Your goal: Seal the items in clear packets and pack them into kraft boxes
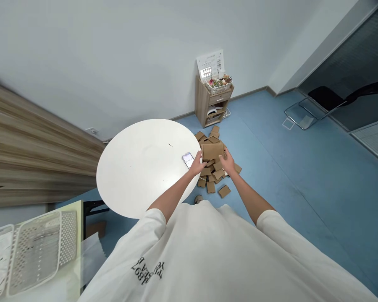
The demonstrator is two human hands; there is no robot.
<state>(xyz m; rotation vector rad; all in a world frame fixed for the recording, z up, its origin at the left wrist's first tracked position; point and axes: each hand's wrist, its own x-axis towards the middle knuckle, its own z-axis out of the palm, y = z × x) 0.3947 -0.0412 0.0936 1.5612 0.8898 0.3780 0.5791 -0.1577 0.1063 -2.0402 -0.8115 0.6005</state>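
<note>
Between my two hands is a small brown cardboard box [212, 151], held up above the floor just past the right edge of the round white table [138, 167]. My left hand [198, 164] grips its left side. At the box's right side, my right hand [228, 162] has its thumb on the near face and its fingers around the edge. Below, a heap of similar cardboard boxes [218, 174] lies on the blue floor, partly hidden by the held one. One box [224, 191] rests apart at the near side. A phone [188, 160] with a lit screen lies on the table near my left hand.
A small wooden cabinet [202, 102] against the wall carries a basket of dried flowers [219, 85] and a white board [210, 63]. A black chair [326, 97] stands far right. White plastic baskets [34, 247] sit on a table at lower left. My shoe [198, 199] is near the heap.
</note>
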